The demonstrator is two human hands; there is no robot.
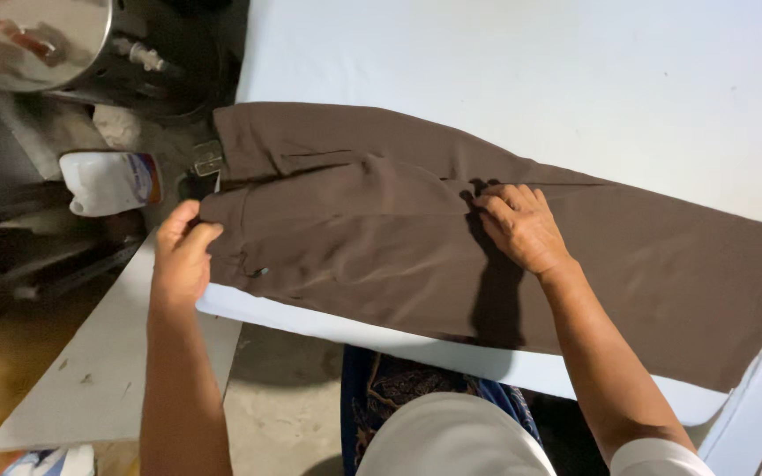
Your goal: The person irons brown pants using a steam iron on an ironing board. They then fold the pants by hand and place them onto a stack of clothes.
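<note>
1. Head view showed my left hand (pixel 180 256) at the waistband end of a pair of brown trousers (pixel 381 238), its fingers (pixel 194 231) pinched shut on the edge of the cloth.
2. My right hand (pixel 522 227) lay flat on the trousers near the middle, palm down, fingers (pixel 496 201) spread open and pressing the fabric without gripping it.
3. Those trousers were stretched lengthwise across a pale blue padded tabletop (pixel 575 79), waistband toward my left, legs running off to my right; the near edge hung close to the tabletop's front rim.
4. A metal clasp (pixel 208 159) showed at the waistband's far corner, and a small dark button (pixel 260 272) sat just beside my left hand.
5. Beyond the tabletop's left end, a white plastic jug (pixel 108 182) lay on its side, and a shiny metal vessel (pixel 33 40) stood further back, well apart from the trousers.
6. A white board (pixel 108 370) leaned below my left forearm, over a concrete floor (pixel 284 405).
</note>
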